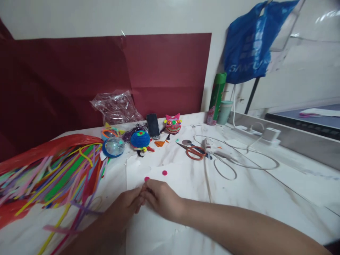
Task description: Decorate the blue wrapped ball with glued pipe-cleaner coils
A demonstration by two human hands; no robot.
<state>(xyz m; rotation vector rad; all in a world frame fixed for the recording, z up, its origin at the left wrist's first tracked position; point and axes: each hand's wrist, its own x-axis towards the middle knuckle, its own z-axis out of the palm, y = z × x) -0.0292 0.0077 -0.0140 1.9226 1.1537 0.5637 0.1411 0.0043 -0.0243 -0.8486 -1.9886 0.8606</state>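
Observation:
My left hand [126, 202] and my right hand [163, 199] meet over a white sheet of paper [155, 235]. Their fingers are closed and pressed together at the tips; whatever lies between them is hidden. Just beyond the fingertips shows a small pink disc [147, 179], partly covered by my right hand. A second pink disc [165, 173] lies flat a little farther to the right.
Colourful pipe cleaners [66, 177] spread on the left. At the back are a clear ball [114, 147], a blue ball [140, 139], a pink decorated ball [173, 124] and a phone [153, 125]. Orange-handled scissors [195, 153] and a white cable [255, 166] lie right.

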